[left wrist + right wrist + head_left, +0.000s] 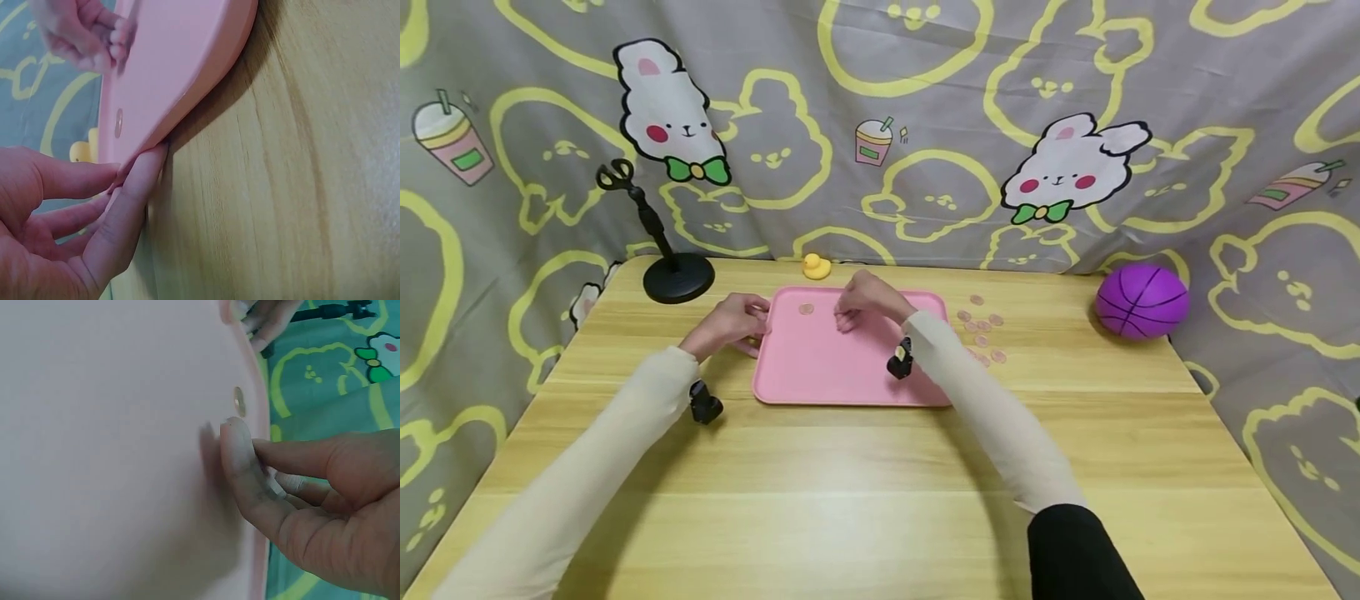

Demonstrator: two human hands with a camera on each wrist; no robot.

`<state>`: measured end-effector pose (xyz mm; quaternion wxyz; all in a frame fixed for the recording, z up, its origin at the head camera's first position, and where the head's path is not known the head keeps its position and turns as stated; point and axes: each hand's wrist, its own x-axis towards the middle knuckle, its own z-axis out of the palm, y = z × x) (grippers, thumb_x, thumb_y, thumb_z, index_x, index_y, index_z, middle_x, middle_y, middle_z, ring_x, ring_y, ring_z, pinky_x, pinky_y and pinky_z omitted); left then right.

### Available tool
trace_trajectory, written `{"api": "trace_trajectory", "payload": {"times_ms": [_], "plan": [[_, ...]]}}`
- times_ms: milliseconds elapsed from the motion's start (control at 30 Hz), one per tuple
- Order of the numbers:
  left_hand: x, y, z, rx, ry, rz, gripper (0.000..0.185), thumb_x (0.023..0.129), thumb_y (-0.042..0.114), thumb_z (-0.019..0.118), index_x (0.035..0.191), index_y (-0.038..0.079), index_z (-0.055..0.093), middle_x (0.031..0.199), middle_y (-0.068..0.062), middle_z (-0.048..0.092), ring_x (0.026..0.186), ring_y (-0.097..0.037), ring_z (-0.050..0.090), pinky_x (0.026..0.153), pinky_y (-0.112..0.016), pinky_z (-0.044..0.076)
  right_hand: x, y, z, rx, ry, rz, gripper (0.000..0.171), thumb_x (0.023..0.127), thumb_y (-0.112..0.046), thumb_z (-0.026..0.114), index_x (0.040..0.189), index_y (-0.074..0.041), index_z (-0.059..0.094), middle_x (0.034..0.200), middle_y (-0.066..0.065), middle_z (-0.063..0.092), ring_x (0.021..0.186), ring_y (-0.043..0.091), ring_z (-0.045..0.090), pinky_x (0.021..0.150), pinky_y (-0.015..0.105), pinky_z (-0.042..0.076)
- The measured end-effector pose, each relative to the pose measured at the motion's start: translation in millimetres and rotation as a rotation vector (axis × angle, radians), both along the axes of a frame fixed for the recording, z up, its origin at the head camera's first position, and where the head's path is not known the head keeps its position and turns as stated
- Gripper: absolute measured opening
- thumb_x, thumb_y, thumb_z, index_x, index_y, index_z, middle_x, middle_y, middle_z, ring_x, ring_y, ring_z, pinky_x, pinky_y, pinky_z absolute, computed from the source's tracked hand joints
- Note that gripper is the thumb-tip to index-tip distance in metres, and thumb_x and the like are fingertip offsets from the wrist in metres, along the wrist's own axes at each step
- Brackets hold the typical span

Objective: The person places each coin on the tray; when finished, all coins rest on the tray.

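Observation:
My left hand (735, 323) pinches the rim of a pink tray (827, 375) at its left side, as the left wrist view shows close up, with thumb and fingers on either side of the edge. A small copper-coloured coin (806, 309) lies flat on the tray near its back left corner. My right hand (867, 297) is over the back part of the tray, to the right of the coin. Its fingers (240, 456) are curled, thumb and index finger together; I cannot tell whether something is between them.
Several similar coins (982, 325) lie scattered on the wooden table (820, 500) just right of the tray. A yellow rubber duck (816, 267) sits behind it. A black stand (677, 277) is at the back left, a purple ball (1142, 301) at the back right. A patterned curtain (940, 83) hangs behind.

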<state>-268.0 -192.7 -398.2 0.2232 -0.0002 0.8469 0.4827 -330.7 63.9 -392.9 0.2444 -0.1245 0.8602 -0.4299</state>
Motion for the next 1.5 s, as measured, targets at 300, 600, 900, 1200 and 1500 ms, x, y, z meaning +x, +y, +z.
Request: {"api": "trace_trajectory", "payload": {"times_ms": [300, 600, 900, 1200, 1500], "plan": [[-1.9, 1, -4.3, 0.014, -0.011, 0.011, 0.058, 0.098, -0.002, 0.056, 0.152, -0.013, 0.037, 0.127, -0.03, 0.056, 0.088, -0.023, 0.069, 0.07, -0.035, 0.068, 5.3, 50, 16.5, -0.087, 0.102, -0.112, 0.016, 0.096, 0.01, 0.059, 0.105, 0.014, 0.071, 0.1, 0.031, 0.073, 0.086, 0.037, 0.075, 0.088, 0.047, 0.065], [3.1, -8, -4.4, 0.011, -0.022, 0.024, 0.06, 0.098, -0.003, 0.056, 0.153, -0.012, 0.036, 0.126, -0.028, 0.055, 0.087, -0.021, 0.068, 0.071, -0.037, 0.068, 3.1, 124, 13.7, -0.056, 0.199, -0.201, 0.019, 0.1, 0.0, 0.066, 0.113, 0.014, 0.07, 0.11, 0.033, 0.071, 0.093, 0.037, 0.074, 0.092, 0.046, 0.064], [4.4, -12, -1.9, 0.018, -0.025, 0.026, 0.06, 0.099, -0.001, 0.057, 0.155, -0.01, 0.036, 0.128, -0.026, 0.053, 0.093, -0.024, 0.068, 0.072, -0.036, 0.068, 4.6, 194, 7.2, 0.032, 0.236, -0.323, 0.021, 0.101, -0.013, 0.071, 0.105, 0.007, 0.065, 0.095, 0.016, 0.072, 0.078, 0.018, 0.071, 0.084, 0.039, 0.066], [-4.6, -3, 3.8, 0.021, -0.011, -0.008, 0.056, 0.096, -0.001, 0.056, 0.15, -0.011, 0.042, 0.116, -0.024, 0.058, 0.088, -0.024, 0.068, 0.07, -0.033, 0.067, 7.0, 232, -12.0, 0.081, 0.251, -0.389, 0.044, 0.1, -0.019, 0.073, 0.129, 0.009, 0.055, 0.118, 0.022, 0.062, 0.101, 0.029, 0.063, 0.085, 0.031, 0.058], [-1.5, -4, 2.0, 0.04, -0.036, 0.004, 0.058, 0.096, -0.002, 0.055, 0.151, -0.011, 0.041, 0.118, -0.024, 0.058, 0.09, -0.024, 0.068, 0.07, -0.034, 0.067, -0.6, 221, -35.9, 0.159, 0.271, -0.366, 0.031, 0.101, -0.018, 0.071, 0.119, 0.007, 0.062, 0.107, 0.016, 0.057, 0.091, 0.022, 0.051, 0.07, 0.023, 0.047]]}}
